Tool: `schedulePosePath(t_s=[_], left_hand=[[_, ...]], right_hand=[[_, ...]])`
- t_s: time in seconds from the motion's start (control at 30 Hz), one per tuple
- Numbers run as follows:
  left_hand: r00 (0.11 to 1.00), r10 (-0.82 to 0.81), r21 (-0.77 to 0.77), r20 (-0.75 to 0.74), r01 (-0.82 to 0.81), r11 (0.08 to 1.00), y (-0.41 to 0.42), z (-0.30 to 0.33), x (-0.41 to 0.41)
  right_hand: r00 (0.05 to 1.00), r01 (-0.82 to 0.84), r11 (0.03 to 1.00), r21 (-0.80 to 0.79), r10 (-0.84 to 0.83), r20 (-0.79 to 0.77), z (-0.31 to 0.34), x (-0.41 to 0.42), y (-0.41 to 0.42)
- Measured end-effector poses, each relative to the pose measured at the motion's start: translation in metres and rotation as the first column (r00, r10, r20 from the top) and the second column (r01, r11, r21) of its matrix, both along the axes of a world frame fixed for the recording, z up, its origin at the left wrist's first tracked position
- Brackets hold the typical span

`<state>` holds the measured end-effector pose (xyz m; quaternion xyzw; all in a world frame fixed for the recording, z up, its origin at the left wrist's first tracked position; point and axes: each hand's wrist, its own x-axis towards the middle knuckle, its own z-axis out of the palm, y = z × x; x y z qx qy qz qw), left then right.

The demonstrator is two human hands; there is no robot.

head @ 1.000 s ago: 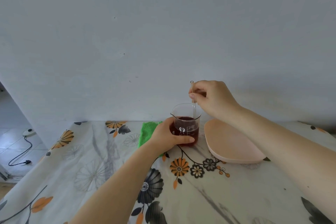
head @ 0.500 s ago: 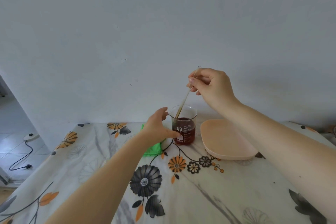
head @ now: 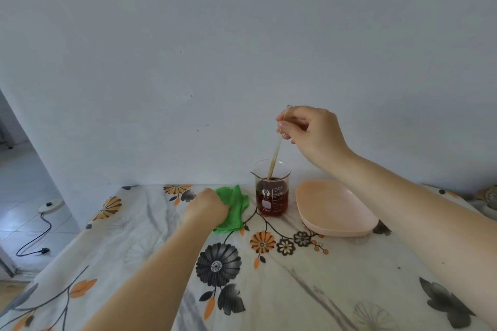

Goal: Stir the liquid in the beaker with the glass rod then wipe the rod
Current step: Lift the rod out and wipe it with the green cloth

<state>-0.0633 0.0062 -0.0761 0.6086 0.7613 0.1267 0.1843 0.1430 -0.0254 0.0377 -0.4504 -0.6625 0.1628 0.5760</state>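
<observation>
A 250 ml glass beaker [head: 271,196] half full of dark red liquid stands on the flowered tablecloth near the wall. A thin glass rod [head: 275,154] leans in it, its lower tip at the liquid's surface. My right hand [head: 313,133] pinches the rod's top end above the beaker. Left of the beaker lies a crumpled green cloth [head: 235,205]. My left hand [head: 208,208] rests on the cloth with its fingers closing on the fabric.
A pale pink shallow dish [head: 336,212] sits just right of the beaker. The table [head: 295,290] backs onto a white wall. At the far left, the floor holds a white device with a black cable [head: 40,234].
My left hand let go of the beaker and moved left onto the green cloth. My right hand lifted and tilted the rod, raising its tip to the liquid's surface.
</observation>
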Motion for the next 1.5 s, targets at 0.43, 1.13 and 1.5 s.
schedulePosePath(t_s=[0.43,1.13,1.5], left_hand=[[0.624,0.096,-0.014,0.775,-0.136,0.991,-0.006,0.036,0.007],[0.296,-0.146,0.131,0.944,0.071,0.989,-0.037,0.071,0.047],[0.638,-0.329,0.335,0.696,0.116,0.935,-0.043,0.072,0.056]], right_hand=[[0.999,0.019,0.999,0.044,-0.020,0.028,-0.006,0.002,-0.007],[0.974,-0.053,0.997,-0.057,0.040,-0.221,0.010,-0.006,-0.005],[0.974,-0.030,0.997,-0.077,0.011,-0.227,0.007,-0.004,-0.004]])
